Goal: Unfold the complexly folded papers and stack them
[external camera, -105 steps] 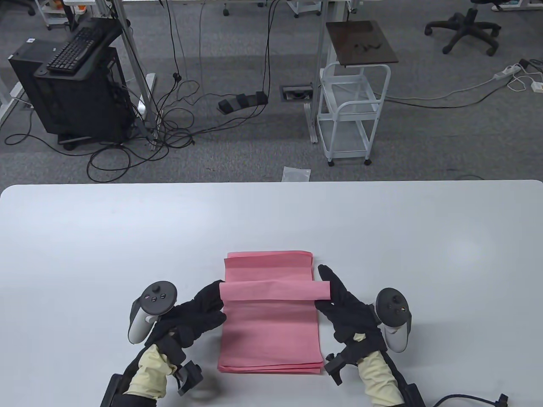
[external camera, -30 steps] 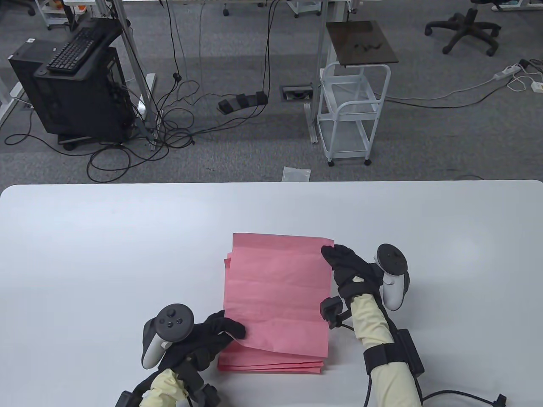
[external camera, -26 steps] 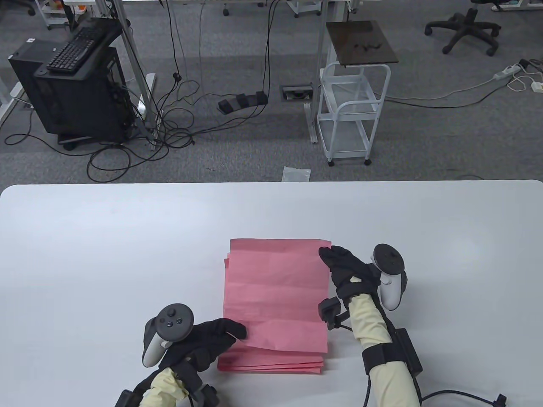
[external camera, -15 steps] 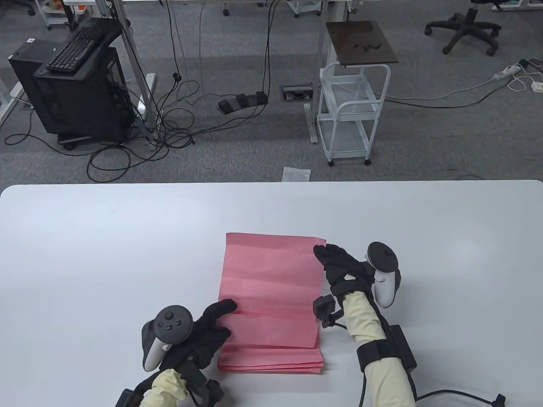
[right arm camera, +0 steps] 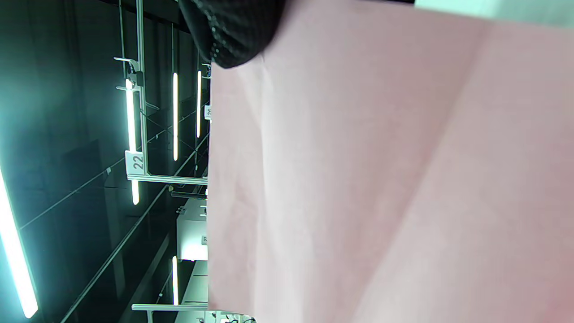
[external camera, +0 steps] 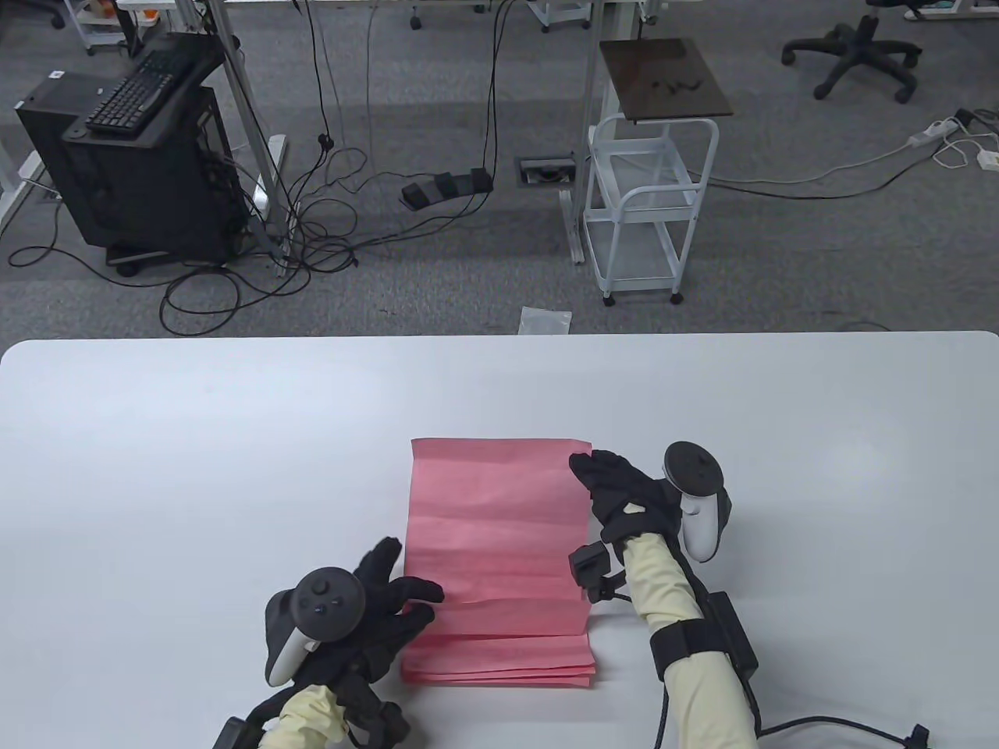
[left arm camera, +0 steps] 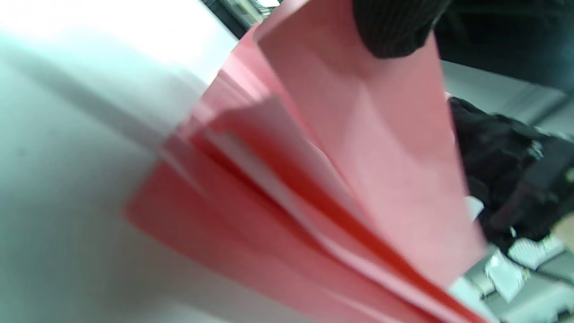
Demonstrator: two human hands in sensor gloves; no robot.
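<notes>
the white counter point(external camera: 234, 437) fills the lower half of the table view. behind it is a grey carpet floor point(external camera: 437, 265). at the upper left a black computer box point(external camera: 140, 172) stands on the floor with a black keyboard point(external camera: 136, 86) on top. black cables point(external camera: 312, 226) lie in loops beside it. in the upper middle is a small white cart point(external camera: 644, 211) on wheels with a dark brown top point(external camera: 663, 78). at the upper right stands the base of a black office chair point(external camera: 855, 51), and a white power strip point(external camera: 933, 133) lies near it. in the right wrist view, long bright ceiling lights point(right arm camera: 131, 121) glow in a dark room.
</notes>
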